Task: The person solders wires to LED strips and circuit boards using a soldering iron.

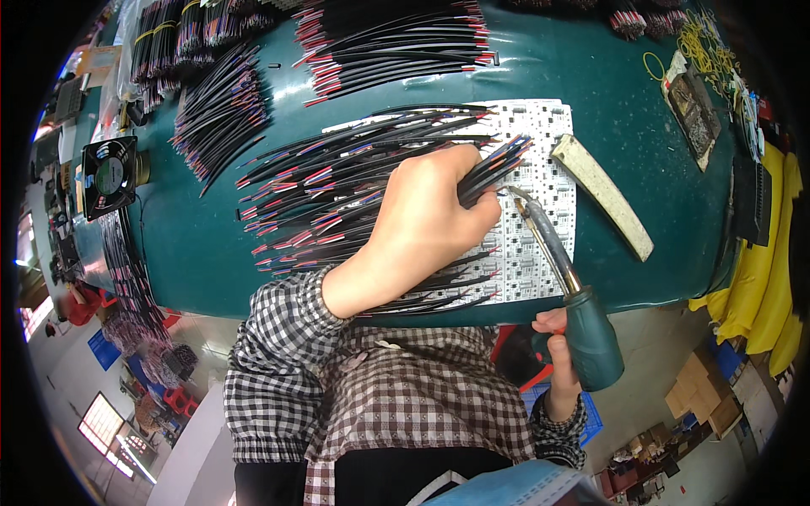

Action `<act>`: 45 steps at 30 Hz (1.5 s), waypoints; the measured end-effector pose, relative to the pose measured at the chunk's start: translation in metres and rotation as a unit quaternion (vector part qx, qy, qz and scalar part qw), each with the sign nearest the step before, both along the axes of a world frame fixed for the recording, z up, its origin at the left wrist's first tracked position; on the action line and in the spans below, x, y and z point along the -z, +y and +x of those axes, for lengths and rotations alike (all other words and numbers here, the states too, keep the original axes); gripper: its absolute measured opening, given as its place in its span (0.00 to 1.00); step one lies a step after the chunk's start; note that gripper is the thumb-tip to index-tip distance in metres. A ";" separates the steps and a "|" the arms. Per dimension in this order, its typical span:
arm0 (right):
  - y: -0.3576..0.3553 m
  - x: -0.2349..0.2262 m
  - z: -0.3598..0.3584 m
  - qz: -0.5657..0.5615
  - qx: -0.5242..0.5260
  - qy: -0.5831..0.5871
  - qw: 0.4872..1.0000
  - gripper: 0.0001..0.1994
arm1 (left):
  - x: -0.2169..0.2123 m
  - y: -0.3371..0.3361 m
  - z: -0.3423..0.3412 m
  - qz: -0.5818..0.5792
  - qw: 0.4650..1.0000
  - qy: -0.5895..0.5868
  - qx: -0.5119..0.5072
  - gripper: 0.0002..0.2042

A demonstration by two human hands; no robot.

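My left hand [426, 211] is closed around a bunch of black cables [498, 169], whose stripped coloured wire ends point up and right. In my right hand [558, 371] is a soldering iron [595, 341] with a dark green handle, my fingers wrapped around it. Its bent tip comes up close to the held cables; whether it touches a wire, I cannot tell. Beneath both lies a white circuit board panel [540, 228] with many small dark parts. More black cables [312, 202] with red, white and blue ends are spread across the panel's left side, partly hidden by my left hand and forearm.
A pale curved bar [603, 198] lies right of the panel. Farther right are a grimy tray [693, 114] and thin yellow solder wire [709, 46]. Cable piles [396, 51] lie at the back, another pile [224, 114] at left. A small black fan [110, 177] stands at the left edge.
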State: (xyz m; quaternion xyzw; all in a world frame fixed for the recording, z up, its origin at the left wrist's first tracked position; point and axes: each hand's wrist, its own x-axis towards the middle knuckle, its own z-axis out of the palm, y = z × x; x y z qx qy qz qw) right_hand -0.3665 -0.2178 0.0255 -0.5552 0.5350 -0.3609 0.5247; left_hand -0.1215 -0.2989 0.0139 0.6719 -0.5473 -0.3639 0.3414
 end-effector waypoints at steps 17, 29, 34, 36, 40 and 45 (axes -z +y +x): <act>0.004 0.002 -0.003 -0.001 -0.013 0.052 0.999 0.11 | 0.000 0.002 0.000 -0.001 1.000 -0.006 0.001 0.09; 0.003 -0.001 -0.002 0.029 0.022 -0.035 0.999 0.20 | 0.002 -0.005 -0.002 0.002 1.000 -0.009 0.005 0.09; 0.012 0.000 -0.023 0.083 0.018 -0.016 0.996 0.22 | -0.012 -0.004 -0.002 0.013 0.999 -0.020 0.022 0.10; 0.001 -0.006 -0.004 0.106 0.060 -0.065 0.990 0.23 | -0.012 0.000 -0.001 0.012 0.998 -0.052 0.035 0.11; -0.008 -0.007 -0.007 -0.011 0.023 -0.038 0.999 0.23 | -0.018 0.008 -0.003 0.098 0.995 0.011 0.034 0.07; -0.003 -0.005 -0.009 -0.046 0.089 -0.087 0.991 0.21 | -0.046 0.023 0.000 -0.073 0.995 0.062 -0.018 0.07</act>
